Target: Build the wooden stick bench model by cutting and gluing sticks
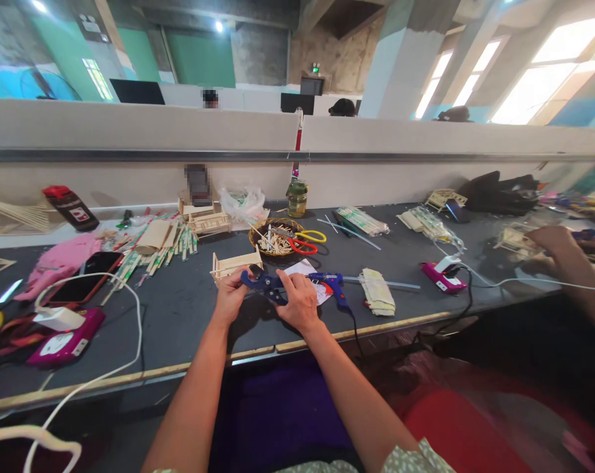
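Note:
In front of me, above the table's near part, my right hand (300,302) is wrapped round a dark blue hand cutter (265,284) with black parts. My left hand (228,295) pinches the cutter's head end; whether a thin stick is also between those fingers is too small to tell. Just behind my left hand stands a small bench-like frame of wooden sticks (238,261). A blue glue gun (334,287) with an orange-red part lies right of my right hand, partly over a white paper (302,267). A folded pale cloth (377,292) lies further right.
Behind the hands are a basket of stick pieces (258,246), scissors (303,247) and a jar (297,199). Sticks (162,246), a phone (88,279) and a magenta power block (68,338) with a white cable are left. A co-worker's hand (551,242) is at right.

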Demonstrator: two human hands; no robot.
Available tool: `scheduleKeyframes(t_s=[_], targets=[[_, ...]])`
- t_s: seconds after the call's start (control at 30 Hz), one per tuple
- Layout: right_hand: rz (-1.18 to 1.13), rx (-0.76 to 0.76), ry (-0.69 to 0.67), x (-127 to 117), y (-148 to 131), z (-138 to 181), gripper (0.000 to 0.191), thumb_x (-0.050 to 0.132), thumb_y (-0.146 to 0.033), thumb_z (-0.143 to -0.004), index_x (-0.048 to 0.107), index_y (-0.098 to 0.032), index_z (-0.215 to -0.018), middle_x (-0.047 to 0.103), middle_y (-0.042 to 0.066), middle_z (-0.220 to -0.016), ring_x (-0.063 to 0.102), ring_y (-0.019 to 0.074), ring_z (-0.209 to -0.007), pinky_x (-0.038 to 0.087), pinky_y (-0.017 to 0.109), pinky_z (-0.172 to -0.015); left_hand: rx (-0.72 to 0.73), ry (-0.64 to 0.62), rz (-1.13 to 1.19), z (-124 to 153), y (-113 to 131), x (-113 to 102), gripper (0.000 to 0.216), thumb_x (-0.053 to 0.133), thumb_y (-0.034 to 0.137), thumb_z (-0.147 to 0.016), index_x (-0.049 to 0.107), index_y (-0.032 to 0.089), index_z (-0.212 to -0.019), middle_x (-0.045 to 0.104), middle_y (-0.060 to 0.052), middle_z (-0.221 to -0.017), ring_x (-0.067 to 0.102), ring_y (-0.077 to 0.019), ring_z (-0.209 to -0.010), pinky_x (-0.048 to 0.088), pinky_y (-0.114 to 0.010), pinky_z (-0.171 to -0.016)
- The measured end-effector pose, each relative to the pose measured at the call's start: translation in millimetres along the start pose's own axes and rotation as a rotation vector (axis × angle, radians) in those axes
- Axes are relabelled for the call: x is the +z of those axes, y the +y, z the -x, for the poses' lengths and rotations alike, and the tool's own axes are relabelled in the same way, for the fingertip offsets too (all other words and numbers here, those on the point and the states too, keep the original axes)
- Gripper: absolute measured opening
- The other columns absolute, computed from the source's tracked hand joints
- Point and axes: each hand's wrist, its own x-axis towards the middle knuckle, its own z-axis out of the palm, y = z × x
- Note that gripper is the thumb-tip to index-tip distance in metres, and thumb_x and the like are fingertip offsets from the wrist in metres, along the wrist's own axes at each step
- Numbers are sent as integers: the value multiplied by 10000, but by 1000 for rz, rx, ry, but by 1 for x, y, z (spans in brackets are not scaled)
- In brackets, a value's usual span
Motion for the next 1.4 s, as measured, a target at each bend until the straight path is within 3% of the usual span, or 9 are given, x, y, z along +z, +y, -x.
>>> scheduleKeyframes(t_s=[0.5,1.4], targets=[[-21,28,-3,1,1,0,638,685,-375,-766,512,-174,-1346,573,95,-1001,509,250,-918,432,375,-827,4,-14,5,1,3,1,140,752,307,-762,713,172,-762,589,0,-720,503,-120,-647,415,-231,-619],[-22,9,-12,-3,-1,-2,625,673,-398,-783,517,-165,-1342,576,89,-990,512,244,-916,421,366,-824,-72,-5,88,-1,0,0,204,798,333,-702,705,157,-744,581,15,-680,465,-92,-587,376,-204,-570]])
